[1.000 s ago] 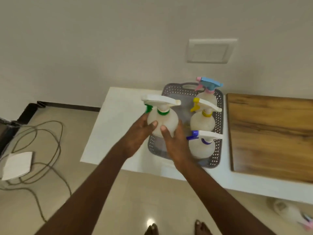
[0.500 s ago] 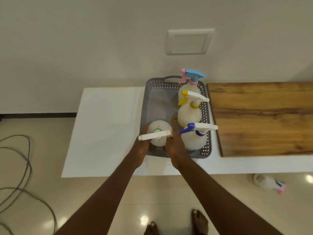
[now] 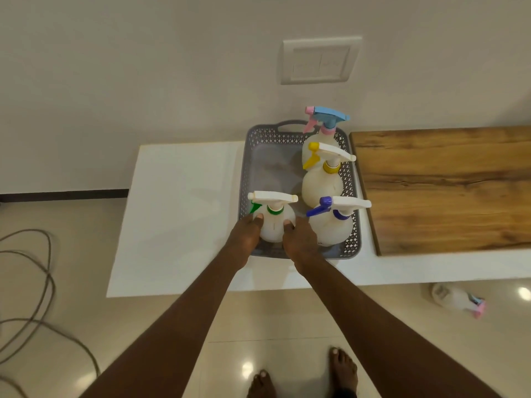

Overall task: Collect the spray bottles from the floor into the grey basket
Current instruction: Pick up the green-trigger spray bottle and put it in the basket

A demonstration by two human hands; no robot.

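Spray bottles stand gathered in the grey basket [image 3: 298, 133] on a white desk [image 3: 184, 214], as a person sets a green-trigger bottle [image 3: 274, 222] into the basket's 7 o'clock corner. Both hands are closed around its round white body, the left hand [image 3: 245, 235] on one side and the right hand [image 3: 300, 239] on the other, thumbs up against its shoulders. Three more stand upright along the basket's right side: a purple-trigger bottle [image 3: 330, 225] at 5 o'clock, just beside the one in hand, a yellow-trigger bottle [image 3: 323, 182] at 3 o'clock and a blue-and-pink-trigger bottle [image 3: 321, 133] at 1 o'clock. One bottle with a pink-tipped head [image 3: 457, 300] lies on its side on the floor at 4 o'clock from the basket, under the desk edge, so the job looks one bottle short.

Done well, this step would mean seating the bottle flat on the basket floor before letting go, with its long nozzle kept off the neighbour's purple trigger, and both hands easing away together so it does not tip. A wooden board [image 3: 448, 191] lies to the right. No brand, label or writing can be read on any bottle.
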